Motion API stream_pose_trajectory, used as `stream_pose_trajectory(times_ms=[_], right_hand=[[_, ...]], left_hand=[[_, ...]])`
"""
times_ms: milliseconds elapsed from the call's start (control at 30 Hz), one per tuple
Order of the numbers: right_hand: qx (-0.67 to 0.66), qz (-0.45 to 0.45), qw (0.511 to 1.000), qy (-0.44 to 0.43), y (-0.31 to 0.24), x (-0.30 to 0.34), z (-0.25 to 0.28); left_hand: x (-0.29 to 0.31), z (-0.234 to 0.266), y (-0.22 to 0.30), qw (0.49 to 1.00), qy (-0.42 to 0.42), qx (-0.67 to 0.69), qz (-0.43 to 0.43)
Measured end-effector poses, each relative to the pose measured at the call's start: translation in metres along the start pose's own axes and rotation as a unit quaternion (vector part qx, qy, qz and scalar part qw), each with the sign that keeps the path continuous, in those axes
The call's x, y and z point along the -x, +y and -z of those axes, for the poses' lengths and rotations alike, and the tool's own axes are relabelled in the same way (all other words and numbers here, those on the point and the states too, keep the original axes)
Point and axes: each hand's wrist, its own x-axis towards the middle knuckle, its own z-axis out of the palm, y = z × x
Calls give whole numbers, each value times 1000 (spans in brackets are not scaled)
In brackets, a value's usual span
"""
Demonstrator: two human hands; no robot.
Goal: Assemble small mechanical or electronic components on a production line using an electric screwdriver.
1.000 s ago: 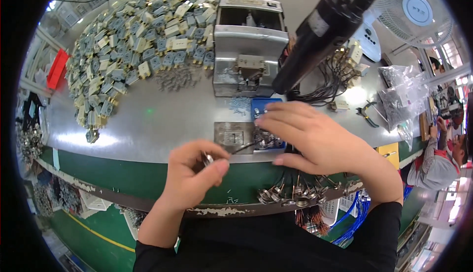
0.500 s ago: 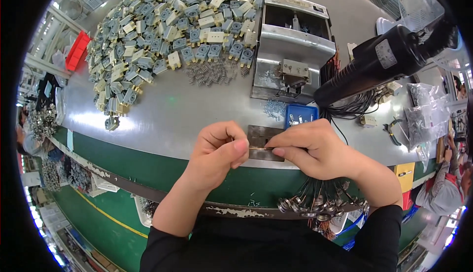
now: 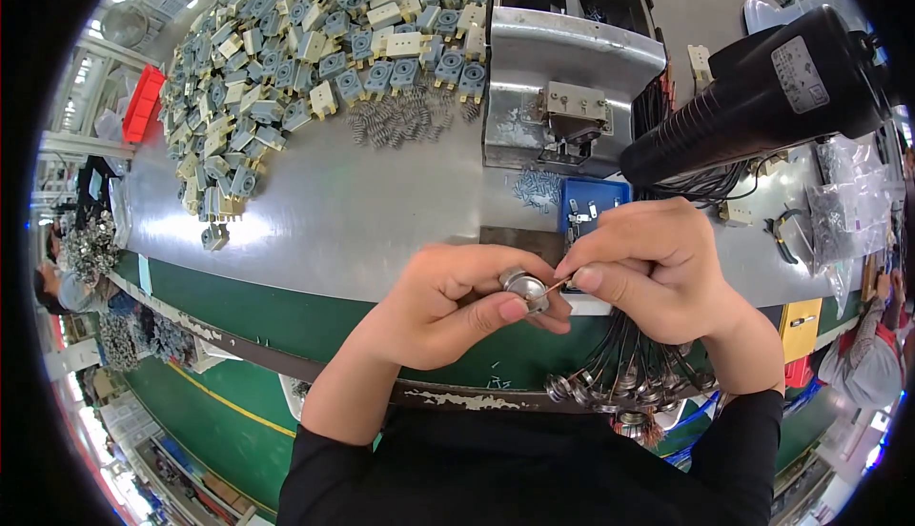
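Observation:
Between the fingers and thumb of my left hand (image 3: 448, 305) is a small round silver metal part (image 3: 526, 288), its shiny cupped face turned up. A thin copper-coloured wire (image 3: 555, 289) runs from its middle to my right hand (image 3: 658, 269), where thumb and forefinger pinch it. Both hands are closed and close together above the bench's front edge. Partly hidden behind them lies a flat dark metal plate (image 3: 519, 238). Just beyond my right hand is a blue tray (image 3: 620, 191) with small metal pieces. Similar round metal parts on dark wires (image 3: 629, 388) hang below my right forearm.
A heap of grey and cream blocks (image 3: 315, 50) covers the back left, with loose springs (image 3: 405, 116) before it. A metal-housed machine (image 3: 572, 59) stands behind small screws (image 3: 537, 188). A thick black cylinder (image 3: 724, 116) leans at right, near pliers (image 3: 783, 235). Another person (image 3: 863, 364) is far right.
The round metal part now shows in my left hand, where only a thin wire was visible between the hands before. My right hand has moved right and turned; the view has shifted slightly.

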Motion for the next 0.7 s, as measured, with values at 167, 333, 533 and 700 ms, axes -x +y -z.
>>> stream_pose_trajectory(times_ms=[167, 333, 533, 700], right_hand=[[-95, -62, 994, 0, 2, 4, 0], [-3, -37, 998, -48, -12, 2, 2], [30, -1, 994, -110, -18, -7, 2], [-83, -154, 963, -203, -5, -12, 10]], left_hand=[[0, -5, -1, 999, -6, 32, -22], [-1, 2, 13, 974, -36, -212, 67], [-4, -10, 16, 948, -30, -309, -73], [-5, -22, 15, 936, -28, -326, -127]])
